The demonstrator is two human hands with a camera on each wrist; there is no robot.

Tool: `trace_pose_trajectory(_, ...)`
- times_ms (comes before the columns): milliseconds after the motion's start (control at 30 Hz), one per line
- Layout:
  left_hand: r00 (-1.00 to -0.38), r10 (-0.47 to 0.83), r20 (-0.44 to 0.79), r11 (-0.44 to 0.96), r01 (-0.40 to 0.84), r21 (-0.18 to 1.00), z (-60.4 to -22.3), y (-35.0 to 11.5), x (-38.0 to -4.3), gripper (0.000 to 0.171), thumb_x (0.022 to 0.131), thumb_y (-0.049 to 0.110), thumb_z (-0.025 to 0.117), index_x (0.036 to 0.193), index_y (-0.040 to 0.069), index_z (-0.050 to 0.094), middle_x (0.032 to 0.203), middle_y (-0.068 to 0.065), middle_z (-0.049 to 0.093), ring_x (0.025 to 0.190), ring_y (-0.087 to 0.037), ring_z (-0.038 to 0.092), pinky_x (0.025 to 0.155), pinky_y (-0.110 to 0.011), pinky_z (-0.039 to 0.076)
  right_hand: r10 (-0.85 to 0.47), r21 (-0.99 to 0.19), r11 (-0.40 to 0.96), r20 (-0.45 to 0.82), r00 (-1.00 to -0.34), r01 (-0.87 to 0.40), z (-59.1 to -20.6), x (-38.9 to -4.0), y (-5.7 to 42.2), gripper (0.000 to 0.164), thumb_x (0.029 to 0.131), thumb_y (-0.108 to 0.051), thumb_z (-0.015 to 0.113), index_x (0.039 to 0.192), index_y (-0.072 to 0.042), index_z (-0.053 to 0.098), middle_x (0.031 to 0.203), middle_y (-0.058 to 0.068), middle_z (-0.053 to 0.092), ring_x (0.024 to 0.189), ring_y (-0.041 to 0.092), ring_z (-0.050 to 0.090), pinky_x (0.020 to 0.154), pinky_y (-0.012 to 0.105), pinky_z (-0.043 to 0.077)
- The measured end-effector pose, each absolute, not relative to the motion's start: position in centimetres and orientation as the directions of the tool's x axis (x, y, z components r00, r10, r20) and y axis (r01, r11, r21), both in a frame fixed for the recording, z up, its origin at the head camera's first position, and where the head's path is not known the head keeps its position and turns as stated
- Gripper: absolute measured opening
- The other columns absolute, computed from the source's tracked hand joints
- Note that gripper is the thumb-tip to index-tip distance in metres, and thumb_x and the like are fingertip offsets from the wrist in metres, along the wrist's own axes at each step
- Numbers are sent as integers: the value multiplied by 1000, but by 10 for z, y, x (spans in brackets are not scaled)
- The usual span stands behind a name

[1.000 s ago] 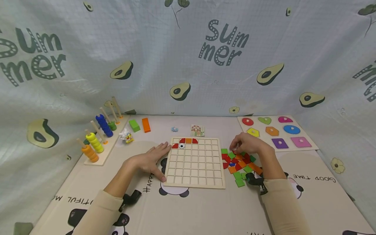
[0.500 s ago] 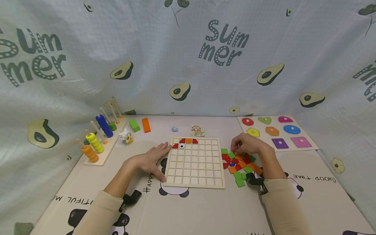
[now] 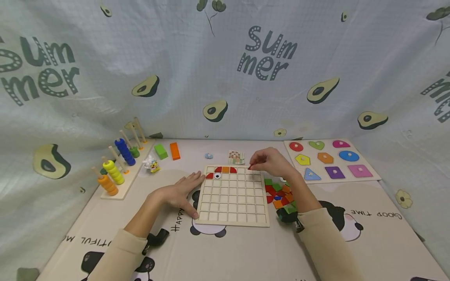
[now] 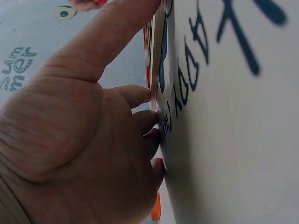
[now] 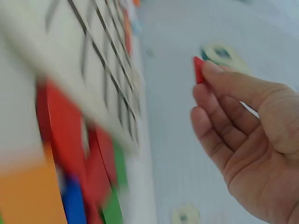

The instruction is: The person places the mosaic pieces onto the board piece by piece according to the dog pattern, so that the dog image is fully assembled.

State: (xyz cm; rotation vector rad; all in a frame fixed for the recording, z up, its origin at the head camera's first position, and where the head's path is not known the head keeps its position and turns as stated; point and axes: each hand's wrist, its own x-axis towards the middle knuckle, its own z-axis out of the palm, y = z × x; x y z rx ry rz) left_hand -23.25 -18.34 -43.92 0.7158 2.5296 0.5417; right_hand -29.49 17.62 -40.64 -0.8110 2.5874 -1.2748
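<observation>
My left hand (image 3: 179, 193) lies with spread fingers along the left side of a wooden grid board (image 3: 233, 195). In the left wrist view its thumb and fingertips are right at the board's edge (image 4: 156, 60). Between thumb and fingertips, my right hand (image 3: 270, 162) pinches a small red tile (image 5: 198, 71) over the board's upper right corner. The top-left cells hold red tiles (image 3: 209, 176), an orange tile (image 3: 225, 169) and a white tile with an eye (image 3: 217, 176). Loose coloured tiles (image 3: 277, 204) lie at the board's right, partly hidden by my right forearm.
A pattern card (image 3: 236, 157) lies behind the board, beside a small blue piece (image 3: 209, 155). At left are a peg stacker (image 3: 123, 183), a toy figure (image 3: 151, 163), a green block (image 3: 161, 151) and an orange block (image 3: 174, 151). A shape puzzle (image 3: 341, 168) lies back right.
My right hand has left the loose tiles, moving left and back to the board's upper right corner with a red tile. The left hand has stayed in place.
</observation>
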Motion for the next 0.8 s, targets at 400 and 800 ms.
trace_pose_trajectory(400,-754,578,-311,780,398,483,-438,-183,-234,131,57,64,82,156,18,9,162,-5,-1,148,-24,-4,119,-48,2,-556,-680,576,81,-827,-454,-433,-311,86,3,83,-8,74,85,-9,74,82,-3,69,74,12,60,66,27,50)
trace_pose_trajectory(800,-756,572,-320,783,386,487,-438,-185,-234,132,56,63,83,156,19,9,162,-3,-2,148,-23,-4,119,-49,2,-566,-619,638,28,-824,-459,-433,-304,77,5,81,-6,76,78,-10,73,72,-5,68,68,10,60,64,26,49)
